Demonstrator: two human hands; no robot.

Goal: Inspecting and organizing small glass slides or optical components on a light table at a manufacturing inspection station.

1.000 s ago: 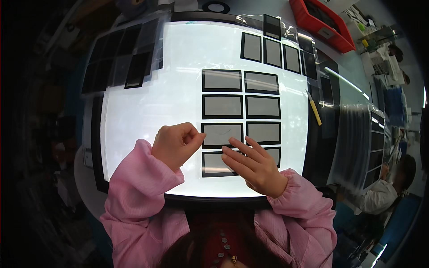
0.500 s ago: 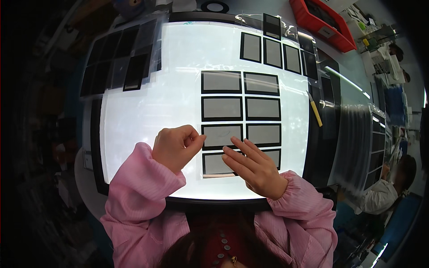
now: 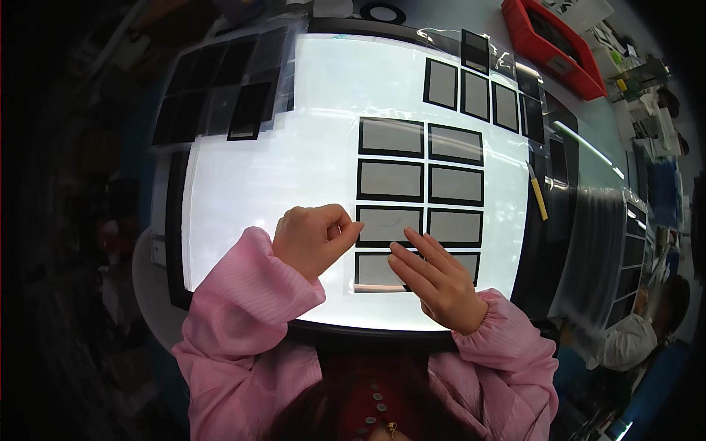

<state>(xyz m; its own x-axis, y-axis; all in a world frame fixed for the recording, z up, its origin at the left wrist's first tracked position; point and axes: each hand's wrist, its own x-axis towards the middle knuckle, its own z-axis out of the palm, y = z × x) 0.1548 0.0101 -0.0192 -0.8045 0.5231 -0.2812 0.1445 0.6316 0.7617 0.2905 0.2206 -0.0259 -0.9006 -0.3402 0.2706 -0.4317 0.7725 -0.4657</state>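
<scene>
My left hand (image 3: 312, 239) is closed, thumb and forefinger pinched together at the left edge of a grey black-framed rectangle (image 3: 388, 217). Whatever lies between those fingertips is too small to make out. A faint curved mark shows on this rectangle's grey face. Over the lower rows, my right hand (image 3: 443, 285) is open, fingers stretched out and slightly spread, its tips by that rectangle's lower right corner. It partly covers the bottom-row rectangles (image 3: 379, 273). Several such rectangles lie in two columns on a glowing white light table (image 3: 250, 191).
Clear sheets with dark rectangles (image 3: 220, 81) overlap the light table's far left. More framed rectangles (image 3: 474, 95) lie at the far right, near a red bin (image 3: 551, 51). A yellow-handled knife (image 3: 539, 197) rests by the right edge. Another person (image 3: 632, 331) is at the right.
The whole view has shifted, so the table and hands appear farther right. Both hands keep nearly the same pose and place over the rectangles.
</scene>
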